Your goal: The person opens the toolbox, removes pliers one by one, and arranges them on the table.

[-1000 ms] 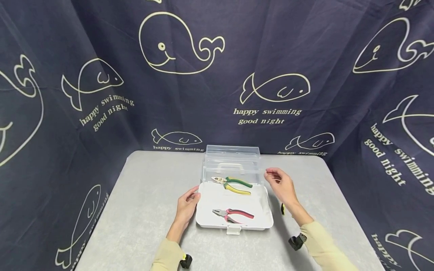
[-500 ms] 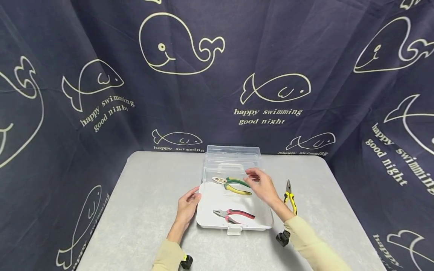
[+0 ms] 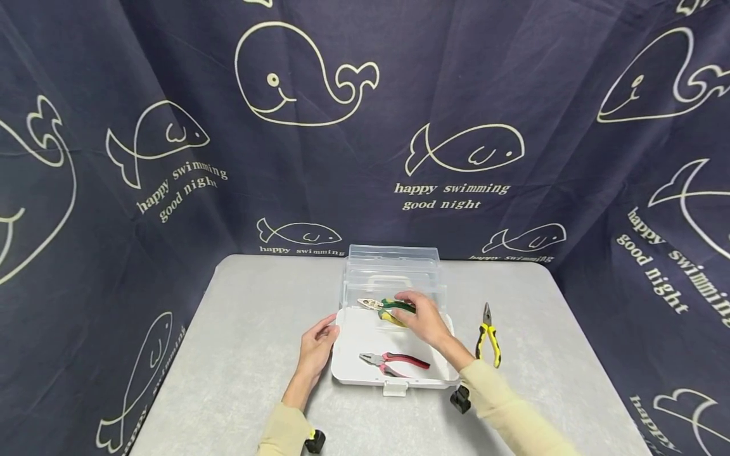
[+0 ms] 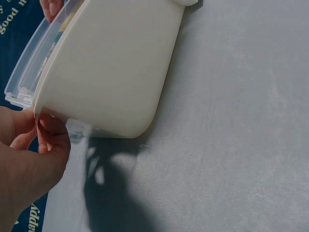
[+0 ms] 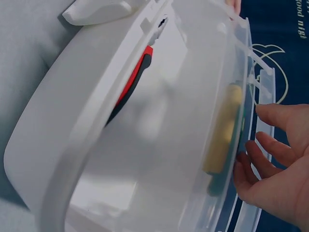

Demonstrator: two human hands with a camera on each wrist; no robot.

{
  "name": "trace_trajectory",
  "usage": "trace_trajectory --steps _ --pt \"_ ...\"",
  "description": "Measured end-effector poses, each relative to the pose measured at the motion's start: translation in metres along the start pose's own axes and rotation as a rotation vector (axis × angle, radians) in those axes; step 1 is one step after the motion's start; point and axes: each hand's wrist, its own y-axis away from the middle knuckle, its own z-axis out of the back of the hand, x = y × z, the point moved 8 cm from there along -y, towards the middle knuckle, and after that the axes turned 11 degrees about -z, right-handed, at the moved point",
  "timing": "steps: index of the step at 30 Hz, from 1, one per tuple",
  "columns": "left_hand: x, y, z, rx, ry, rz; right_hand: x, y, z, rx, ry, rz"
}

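Observation:
A white toolbox [image 3: 356, 339] stands unlatched on the table with its tiered clear trays [image 3: 393, 253] raised at the back. At its left rim my left hand [image 3: 315, 347] pinches the edge between thumb and fingers, seen closely beside the box wall [image 4: 111, 72] in the left wrist view. Green-and-yellow pliers [image 3: 371, 304] lie in the front clear tray. My right hand [image 3: 424, 322] is over their handles, thumb and fingers spread apart; the yellow handle [image 5: 224, 128] shows through the tray wall in the right wrist view. Red-and-black pliers [image 3: 406, 359] lie inside the box near its front.
Yellow-and-black long-nose pliers [image 3: 487, 335] lie on the grey table [image 3: 256, 304] to the right of the box. A white latch [image 3: 395, 387] sticks out at the box's front. A dark blue patterned curtain [image 3: 365, 158] surrounds the table.
My right hand has moved left from beside the box to the handles of the green-and-yellow pliers, uncovering the long-nose pliers. My left hand stays at the rim.

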Motion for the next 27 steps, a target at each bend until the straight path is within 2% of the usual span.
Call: trace_trajectory --steps 6,14,21,27 --pt "-0.001 0.001 -0.001 0.0 0.007 -0.013 -0.001 -0.002 -0.01 0.022 0.057 0.035" --pt "0.002 0.001 -0.003 -0.001 -0.001 -0.019 -0.003 -0.005 -0.016 0.082 0.092 0.026" --pt "0.001 0.001 -0.001 -0.011 -0.003 -0.008 0.013 -0.005 -0.016 0.06 0.167 0.122" --pt "0.001 0.0 0.0 -0.014 -0.014 -0.005 0.028 -0.004 -0.023 0.094 0.233 0.139"
